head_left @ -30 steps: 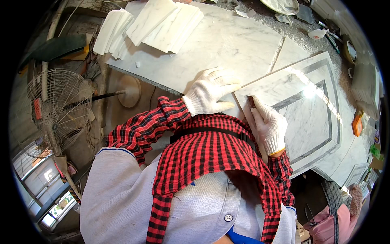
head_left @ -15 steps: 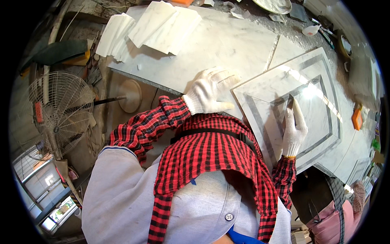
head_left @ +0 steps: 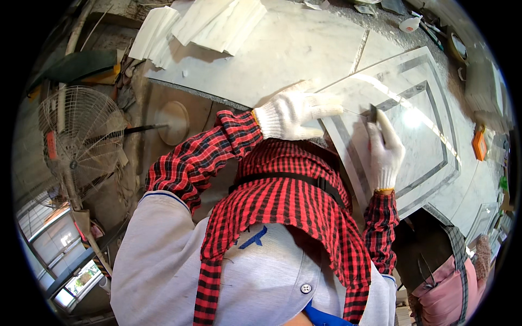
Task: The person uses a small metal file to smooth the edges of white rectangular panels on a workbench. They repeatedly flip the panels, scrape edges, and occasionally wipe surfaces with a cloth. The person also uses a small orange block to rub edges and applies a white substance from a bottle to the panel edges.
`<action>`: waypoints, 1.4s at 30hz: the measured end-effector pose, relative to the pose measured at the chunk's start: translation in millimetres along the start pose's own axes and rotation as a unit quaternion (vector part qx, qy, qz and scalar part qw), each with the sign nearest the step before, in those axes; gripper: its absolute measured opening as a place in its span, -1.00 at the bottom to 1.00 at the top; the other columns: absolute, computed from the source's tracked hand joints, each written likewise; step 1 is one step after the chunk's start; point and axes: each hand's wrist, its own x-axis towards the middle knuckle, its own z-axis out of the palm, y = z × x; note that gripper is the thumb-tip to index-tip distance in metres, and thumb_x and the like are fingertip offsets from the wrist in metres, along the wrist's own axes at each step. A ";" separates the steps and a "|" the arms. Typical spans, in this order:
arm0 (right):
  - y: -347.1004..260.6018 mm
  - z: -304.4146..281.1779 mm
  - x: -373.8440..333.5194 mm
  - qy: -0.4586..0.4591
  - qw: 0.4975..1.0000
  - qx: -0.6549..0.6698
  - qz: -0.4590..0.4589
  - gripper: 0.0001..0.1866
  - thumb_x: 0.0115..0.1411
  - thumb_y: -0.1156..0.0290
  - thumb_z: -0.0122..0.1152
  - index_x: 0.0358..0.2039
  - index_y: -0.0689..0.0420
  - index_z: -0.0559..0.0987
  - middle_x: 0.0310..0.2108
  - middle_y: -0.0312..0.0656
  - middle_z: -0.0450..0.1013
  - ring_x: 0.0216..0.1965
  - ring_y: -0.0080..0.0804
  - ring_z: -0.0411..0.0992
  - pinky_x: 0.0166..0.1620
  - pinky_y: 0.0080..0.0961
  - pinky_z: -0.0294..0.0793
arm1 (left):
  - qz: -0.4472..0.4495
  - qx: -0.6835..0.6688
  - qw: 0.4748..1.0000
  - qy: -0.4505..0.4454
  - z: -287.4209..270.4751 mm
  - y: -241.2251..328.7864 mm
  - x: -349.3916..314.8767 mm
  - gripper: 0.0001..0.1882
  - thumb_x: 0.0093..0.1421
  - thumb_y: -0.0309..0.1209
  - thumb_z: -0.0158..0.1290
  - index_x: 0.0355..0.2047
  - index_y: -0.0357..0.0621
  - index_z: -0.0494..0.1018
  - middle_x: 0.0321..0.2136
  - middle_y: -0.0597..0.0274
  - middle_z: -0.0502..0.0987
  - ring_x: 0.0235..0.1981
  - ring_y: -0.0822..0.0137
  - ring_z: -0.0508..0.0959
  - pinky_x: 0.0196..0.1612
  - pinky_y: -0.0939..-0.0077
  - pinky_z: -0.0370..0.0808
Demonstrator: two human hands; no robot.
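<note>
A white marble panel (head_left: 405, 70) with grey inlaid border bands lies tilted across the work surface on the right. My right hand (head_left: 387, 149), in a white knit glove, is over the panel, its fingers pinched on a small dark flat piece (head_left: 373, 114); its exact kind is too small to make out. My left hand (head_left: 296, 115), gloved the same way, reaches to the panel's left corner, fingers stretched out and thumb apart. Nothing shows in its grasp.
Thin white marble pieces (head_left: 217, 24) lie stacked on the marble tabletop (head_left: 304, 43) at the far left. A wire-cage fan (head_left: 81, 141) stands left. A white squeeze bottle (head_left: 410, 24) and an orange item (head_left: 479, 144) lie right. Another person in pink (head_left: 448, 285) is at the lower right.
My left hand has shifted right to the panel's corner. My right hand has moved slightly up and left, lifting the dark piece toward the left hand.
</note>
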 end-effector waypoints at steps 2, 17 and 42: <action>-14.1 8.8 0.6 -0.056 0.998 -0.039 0.007 -0.62 0.27 0.38 0.29 0.11 0.04 0.63 -0.13 -0.01 0.64 -0.15 -0.31 0.65 -0.08 -0.48 0.56 | 0.002 -0.031 0.999 -0.012 -6.0 1.9 -3.5 -0.38 0.10 -0.17 0.27 0.20 0.09 0.47 0.23 0.30 0.49 0.09 0.04 0.50 0.24 0.20 0.42; -18.8 39.1 8.2 -0.114 0.977 -0.142 -0.107 -0.63 0.26 0.21 0.25 0.07 -0.13 0.65 -0.21 -0.12 0.64 -0.22 -0.12 0.62 -0.17 -0.33 0.58 | -0.152 0.079 0.982 0.079 -4.6 -11.5 -16.9 -0.38 -0.03 -0.01 0.37 0.04 0.05 0.61 0.13 0.22 0.56 0.26 0.12 0.44 0.40 0.09 0.23; -27.1 47.0 9.0 -0.102 0.990 -0.083 -0.056 -0.65 0.25 0.28 0.28 0.05 -0.05 0.65 -0.22 -0.05 0.63 -0.19 -0.10 0.62 -0.14 -0.35 0.58 | -0.149 0.072 0.980 0.106 -5.1 -10.4 -18.5 -0.40 -0.07 -0.10 0.38 0.01 0.00 0.61 0.10 0.22 0.57 0.24 0.14 0.47 0.36 0.09 0.30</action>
